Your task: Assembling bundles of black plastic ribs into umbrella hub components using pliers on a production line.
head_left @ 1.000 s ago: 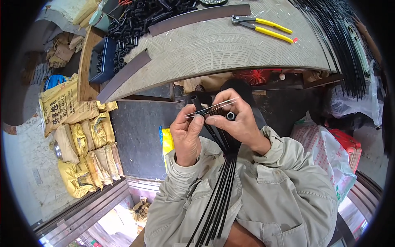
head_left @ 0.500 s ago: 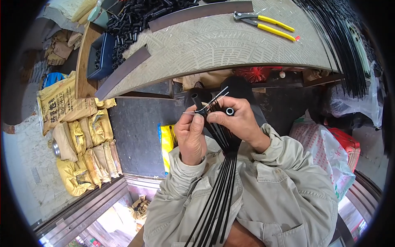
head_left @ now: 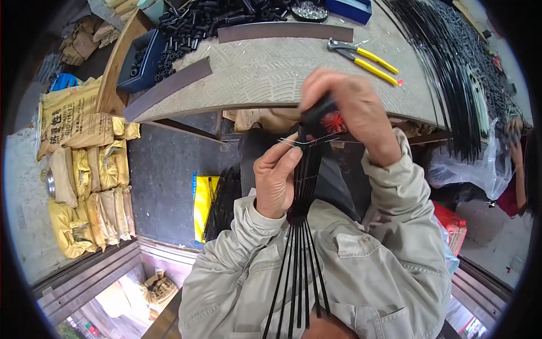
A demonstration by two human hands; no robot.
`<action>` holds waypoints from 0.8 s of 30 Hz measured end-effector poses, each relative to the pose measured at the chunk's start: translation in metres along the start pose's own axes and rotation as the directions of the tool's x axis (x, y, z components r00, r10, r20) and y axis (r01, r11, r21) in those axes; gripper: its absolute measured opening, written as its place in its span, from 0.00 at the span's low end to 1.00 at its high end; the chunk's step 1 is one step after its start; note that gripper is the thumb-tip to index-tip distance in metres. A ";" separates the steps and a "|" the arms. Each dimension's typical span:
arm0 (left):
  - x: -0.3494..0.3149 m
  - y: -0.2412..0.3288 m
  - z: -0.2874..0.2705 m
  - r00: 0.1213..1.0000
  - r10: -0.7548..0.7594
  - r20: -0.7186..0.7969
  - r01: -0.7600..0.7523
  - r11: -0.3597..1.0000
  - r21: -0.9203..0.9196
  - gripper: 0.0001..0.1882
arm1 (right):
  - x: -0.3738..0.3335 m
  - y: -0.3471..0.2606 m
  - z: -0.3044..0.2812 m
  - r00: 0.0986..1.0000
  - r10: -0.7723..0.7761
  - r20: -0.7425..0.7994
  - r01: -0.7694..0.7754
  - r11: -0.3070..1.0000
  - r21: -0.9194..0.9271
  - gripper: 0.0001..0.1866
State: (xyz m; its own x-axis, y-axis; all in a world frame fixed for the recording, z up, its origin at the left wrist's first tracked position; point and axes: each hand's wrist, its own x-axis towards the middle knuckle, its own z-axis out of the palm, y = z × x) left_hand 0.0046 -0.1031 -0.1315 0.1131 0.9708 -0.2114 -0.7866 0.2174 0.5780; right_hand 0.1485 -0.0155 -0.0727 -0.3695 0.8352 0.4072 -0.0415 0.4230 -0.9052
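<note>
A bundle of thin black rods (head_left: 305, 189) runs up from my lap, gathered at the top, where a thin pale wire (head_left: 319, 141) crosses it. My left hand (head_left: 276, 178) pinches the bundle's upper end and the wire between thumb and fingers. Above it, at the table's front edge, my right hand (head_left: 353, 107) is raised and curled, its fingers smeared by motion. A blurred dark piece, seemingly a black tube (head_left: 320, 111), sits under those fingers, close above the rod ends. How the fingers grip it is partly hidden.
Yellow-handled pliers (head_left: 367, 61), dark curved strips (head_left: 285, 32), a blue bin (head_left: 138, 62) and heaped black fittings (head_left: 209, 22) lie on the table. Long black rods (head_left: 451, 73) overhang its right end. Paper sacks (head_left: 84, 130) stand left. Another person's hand (head_left: 515, 129) shows far right.
My right hand has lifted up and away from my left hand, carrying the dark piece toward the table edge. My left hand stays on the bundle. The whole view has shifted a little.
</note>
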 end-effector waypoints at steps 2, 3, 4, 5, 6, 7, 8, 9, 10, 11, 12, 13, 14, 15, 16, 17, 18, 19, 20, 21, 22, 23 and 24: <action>-0.001 -0.004 -0.003 0.999 0.025 0.027 -0.023 0.999 -0.045 0.12 | 0.015 -0.023 0.000 0.823 0.483 0.298 -0.490 0.870 -0.056 0.09; -0.001 -0.006 -0.005 0.998 0.040 0.051 -0.036 0.996 -0.078 0.10 | 0.016 -0.021 -0.001 0.822 0.482 0.304 -0.488 0.871 -0.063 0.09; 0.000 -0.006 -0.005 0.998 0.047 0.050 -0.042 0.996 -0.083 0.10 | 0.017 -0.016 -0.004 0.831 0.454 0.321 -0.479 0.878 -0.002 0.13; 0.002 -0.006 -0.006 0.997 0.016 0.080 -0.008 0.995 -0.103 0.09 | 0.016 -0.011 -0.007 0.840 0.426 0.336 -0.471 0.880 0.063 0.18; 0.002 -0.005 -0.006 0.994 -0.016 0.110 0.029 0.992 -0.120 0.08 | 0.015 -0.008 -0.008 0.852 0.407 0.328 -0.456 0.886 0.085 0.24; 0.002 -0.004 -0.006 0.994 -0.017 0.109 0.030 0.992 -0.121 0.08 | 0.014 -0.007 -0.007 0.851 0.409 0.328 -0.458 0.885 0.085 0.24; 0.002 -0.002 -0.004 0.995 -0.031 0.095 0.041 0.993 -0.114 0.08 | 0.014 -0.008 -0.007 0.855 0.400 0.331 -0.452 0.887 0.095 0.24; 0.002 0.000 -0.002 0.996 -0.046 0.082 0.054 0.993 -0.107 0.08 | 0.013 -0.008 -0.007 0.858 0.391 0.333 -0.446 0.889 0.106 0.23; 0.001 0.001 -0.001 0.995 -0.049 0.082 0.057 0.993 -0.108 0.08 | 0.013 -0.007 -0.007 0.858 0.393 0.331 -0.448 0.888 0.106 0.23; 0.000 0.002 0.001 0.996 -0.035 0.085 0.044 0.993 -0.107 0.08 | 0.013 -0.006 -0.007 0.855 0.398 0.332 -0.452 0.886 0.101 0.23; 0.000 0.002 0.002 0.996 -0.020 0.088 0.030 0.994 -0.106 0.09 | 0.013 -0.005 -0.007 0.853 0.403 0.332 -0.456 0.885 0.096 0.22; 0.000 0.002 0.002 0.996 -0.023 0.088 0.032 0.994 -0.106 0.09 | 0.013 -0.005 -0.008 0.853 0.404 0.330 -0.457 0.884 0.096 0.22; 0.000 0.002 0.002 0.996 -0.019 0.083 0.026 0.996 -0.088 0.10 | 0.012 -0.004 -0.008 0.859 0.396 0.325 -0.444 0.892 0.087 0.21; 0.000 0.002 0.002 0.997 -0.014 0.077 0.020 0.997 -0.071 0.11 | 0.012 -0.003 -0.008 0.865 0.387 0.320 -0.431 0.899 0.078 0.21; 0.000 0.002 0.003 0.997 -0.015 0.074 0.020 0.997 -0.070 0.11 | 0.011 -0.003 -0.007 0.864 0.387 0.321 -0.432 0.898 0.080 0.21; 0.001 0.002 0.004 0.998 -0.023 0.055 0.026 0.999 -0.046 0.13 | 0.010 -0.002 -0.006 0.877 0.385 0.289 -0.420 0.905 0.069 0.20; 0.001 0.002 0.004 0.999 -0.031 0.035 0.032 0.999 -0.021 0.15 | 0.009 -0.002 -0.005 0.888 0.381 0.256 -0.407 0.911 0.057 0.20; 0.001 0.002 0.004 0.999 -0.031 0.033 0.032 0.999 -0.019 0.15 | 0.008 -0.006 -0.003 0.889 0.380 0.256 -0.407 0.911 0.060 0.20; 0.002 0.002 0.003 0.999 -0.025 0.039 0.026 0.999 -0.028 0.17 | 0.007 -0.011 0.001 0.901 0.385 0.200 -0.382 0.923 -0.054 0.19; 0.002 0.002 0.003 0.999 -0.019 0.045 0.021 0.999 -0.037 0.18 | 0.006 -0.013 0.004 0.913 0.382 0.144 -0.357 0.918 -0.169 0.18; 0.002 0.002 0.002 0.999 -0.020 0.042 0.021 0.999 -0.032 0.18 | 0.006 -0.012 0.006 0.913 0.381 0.144 -0.357 0.919 -0.164 0.18; 0.002 0.000 0.001 1.000 0.000 0.031 0.000 1.000 -0.019 0.18 | 0.005 -0.012 0.008 0.948 0.298 0.115 -0.251 0.917 -0.310 0.18; 0.002 0.000 -0.001 1.000 0.021 0.020 -0.021 1.000 -0.006 0.19 | 0.005 -0.012 0.010 0.973 0.210 0.100 -0.144 0.881 -0.451 0.17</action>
State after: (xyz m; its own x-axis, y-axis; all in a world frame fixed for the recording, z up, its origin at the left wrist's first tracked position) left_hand 0.0046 -0.1013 -0.1331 0.1090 0.9770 -0.1833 -0.7926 0.1967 0.5772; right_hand 0.1382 -0.0200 -0.0610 -0.4608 0.8660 0.1940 0.4351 0.4110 -0.8011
